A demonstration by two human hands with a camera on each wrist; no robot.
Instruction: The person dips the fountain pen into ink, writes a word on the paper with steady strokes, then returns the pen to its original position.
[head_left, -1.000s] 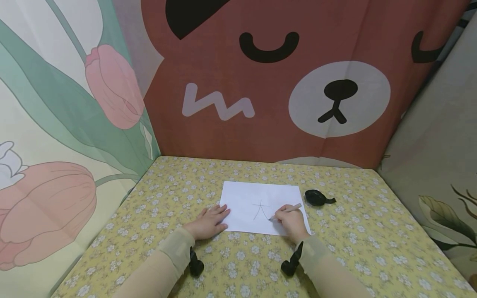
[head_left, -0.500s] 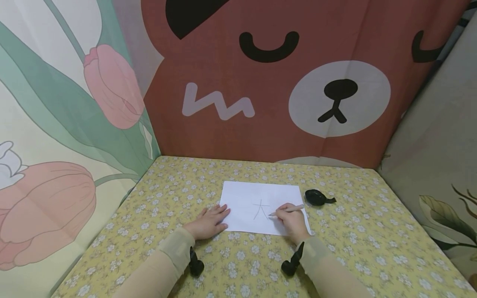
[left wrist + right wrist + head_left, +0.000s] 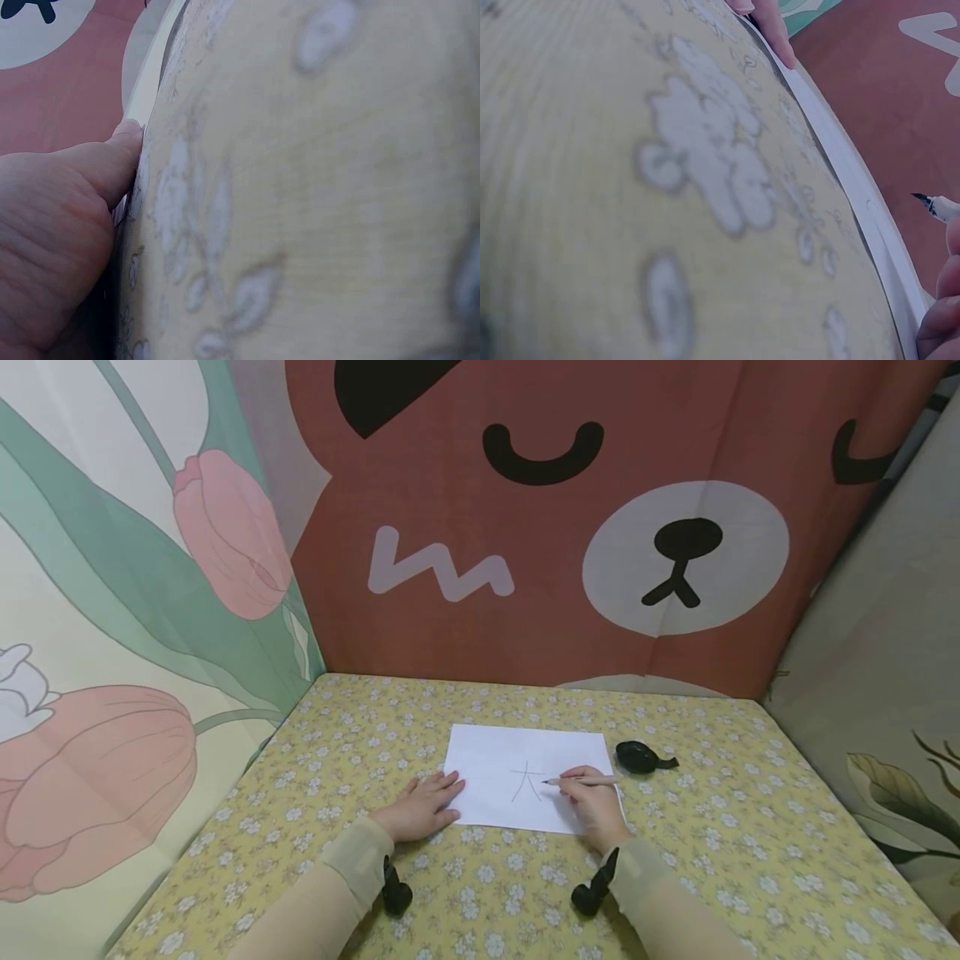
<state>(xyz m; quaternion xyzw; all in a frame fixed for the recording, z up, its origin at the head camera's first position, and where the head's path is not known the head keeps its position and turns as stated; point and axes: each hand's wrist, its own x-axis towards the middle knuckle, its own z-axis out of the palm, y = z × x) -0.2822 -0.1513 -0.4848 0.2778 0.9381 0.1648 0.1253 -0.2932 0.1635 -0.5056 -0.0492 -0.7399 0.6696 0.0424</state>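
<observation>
A white sheet of paper [image 3: 487, 745] lies on the flowered tabletop, with thin dark strokes [image 3: 528, 781] forming a character like "大" near its middle. My left hand [image 3: 422, 807] rests flat on the sheet's left edge, fingers spread. In the left wrist view, the left thumb [image 3: 112, 157] lies by the paper's edge. My right hand [image 3: 596, 806] pinches a slim light-coloured pen [image 3: 592, 781] over the right part of the sheet. The pen's dark tip points left, just right of the strokes; the right wrist view shows it raised off the paper.
A rounded black object [image 3: 636, 757] with a short tail lies right of the paper; its kind is unclear. The tabletop [image 3: 375, 727] has a yellow flowered cover. Printed cloths, one with a bear face [image 3: 450, 643], hang behind and at both sides.
The pen's tip has left the end of the lower-right stroke and risen up the sheet, the barrel now lying flatter. The left hand stays in place.
</observation>
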